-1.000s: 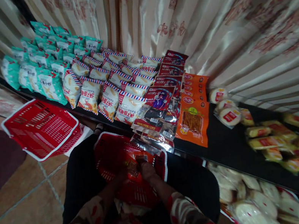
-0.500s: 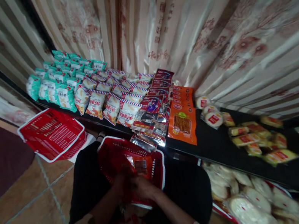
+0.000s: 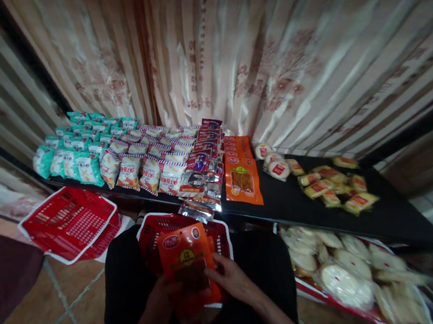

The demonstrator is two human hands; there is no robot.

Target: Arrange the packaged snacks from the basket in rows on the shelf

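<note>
An orange snack packet point(image 3: 188, 262) with a clear window is held upright over my lap. My left hand point(image 3: 161, 301) grips its lower left side, and my right hand point(image 3: 229, 278) pinches its right edge with the thumb on the front. Behind the packet, a red basket point(image 3: 151, 230) with a white rim rests on my lap; most of its inside is hidden. More orange packets point(image 3: 240, 171) lie overlapped in a column on the black table, beside silver and dark red packets point(image 3: 203, 170).
White striped bags point(image 3: 171, 176) and green bags point(image 3: 87, 168) stand in rows at the left. Yellow packs point(image 3: 331, 183) and round white packs point(image 3: 276, 168) lie on the black table point(image 3: 283, 206). An empty red basket point(image 3: 70, 221) sits at left; another with round packaged items point(image 3: 346, 279) sits at right.
Both hands have come up from inside the lap basket, and the orange packet now shows raised between them. The view has turned slightly to the right.
</note>
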